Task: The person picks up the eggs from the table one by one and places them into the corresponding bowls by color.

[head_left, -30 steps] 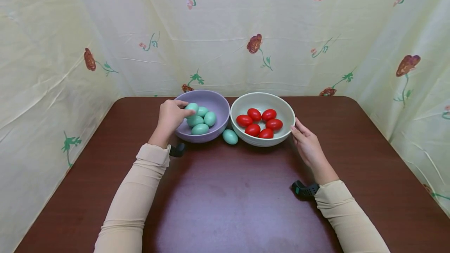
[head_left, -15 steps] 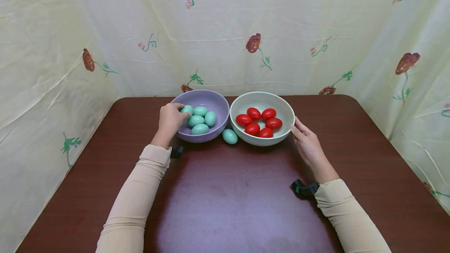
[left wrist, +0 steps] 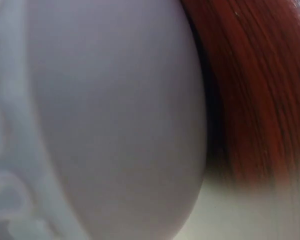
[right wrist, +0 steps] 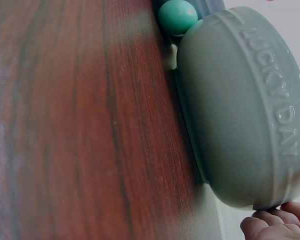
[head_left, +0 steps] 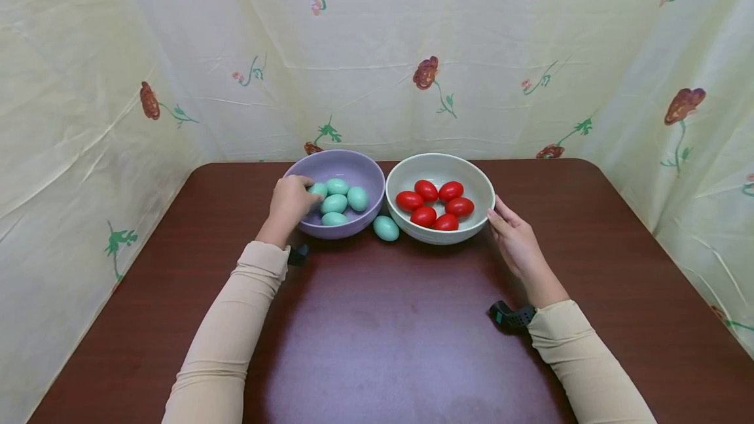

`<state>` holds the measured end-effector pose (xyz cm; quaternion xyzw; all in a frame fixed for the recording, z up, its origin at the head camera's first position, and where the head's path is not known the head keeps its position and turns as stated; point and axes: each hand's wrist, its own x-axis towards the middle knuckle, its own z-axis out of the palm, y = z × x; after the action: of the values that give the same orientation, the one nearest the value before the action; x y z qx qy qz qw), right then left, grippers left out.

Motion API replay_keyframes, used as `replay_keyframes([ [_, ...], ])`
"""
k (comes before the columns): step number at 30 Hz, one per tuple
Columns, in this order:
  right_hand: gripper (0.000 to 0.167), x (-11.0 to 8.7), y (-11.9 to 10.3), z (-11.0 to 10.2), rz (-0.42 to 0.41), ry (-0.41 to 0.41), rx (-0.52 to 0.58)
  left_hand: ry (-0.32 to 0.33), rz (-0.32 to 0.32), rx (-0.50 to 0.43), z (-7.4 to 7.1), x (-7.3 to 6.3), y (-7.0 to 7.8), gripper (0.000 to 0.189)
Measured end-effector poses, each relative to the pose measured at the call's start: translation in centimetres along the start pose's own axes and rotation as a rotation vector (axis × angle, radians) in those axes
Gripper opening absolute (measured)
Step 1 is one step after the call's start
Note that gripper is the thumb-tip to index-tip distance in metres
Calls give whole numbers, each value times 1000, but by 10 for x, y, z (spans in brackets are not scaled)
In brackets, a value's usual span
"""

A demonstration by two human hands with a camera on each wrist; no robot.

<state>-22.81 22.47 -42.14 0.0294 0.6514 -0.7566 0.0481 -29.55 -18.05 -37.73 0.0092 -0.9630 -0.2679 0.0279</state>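
At the purple bowl [head_left: 334, 232], my left hand [head_left: 289, 205] reaches over the left rim and pinches a mint-green egg [head_left: 318, 190] between thumb and fingers. Several more mint-green eggs [head_left: 334, 203] lie in that bowl around it. In the left wrist view the bowl's outer wall [left wrist: 115, 110] fills much of the picture, and the hand is out of sight. My right hand [head_left: 518, 244] holds the right rim of the pale grey-green bowl [head_left: 438, 238], thumb at the rim and fingers along the outside. Several red eggs [head_left: 426, 191] lie inside it.
One mint-green egg [head_left: 386, 228] lies on the dark wood table [head_left: 383, 332], in front of where the two bowls meet. Behind the table hangs a pale flowered curtain [head_left: 365, 84]. Raised lettering runs round the pale bowl's side [right wrist: 235, 110] in the right wrist view.
My left hand has moved down and slightly right with its egg, which now sits lower among the others. The eggs beside it have shifted a little. My right hand has stayed at the rim.
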Motion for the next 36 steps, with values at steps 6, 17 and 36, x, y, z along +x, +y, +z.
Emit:
replay_keyframes([
  [6,65,-1,-1,-1,-1,-3,-3,-17,7,29,0,0,1,42],
  [17,64,0,0,0,-10,-4,15,33,-10,-96,-1,0,-3,36],
  [36,65,0,0,0,0,1,-13,30,139,-619,-6,-67,45,41],
])
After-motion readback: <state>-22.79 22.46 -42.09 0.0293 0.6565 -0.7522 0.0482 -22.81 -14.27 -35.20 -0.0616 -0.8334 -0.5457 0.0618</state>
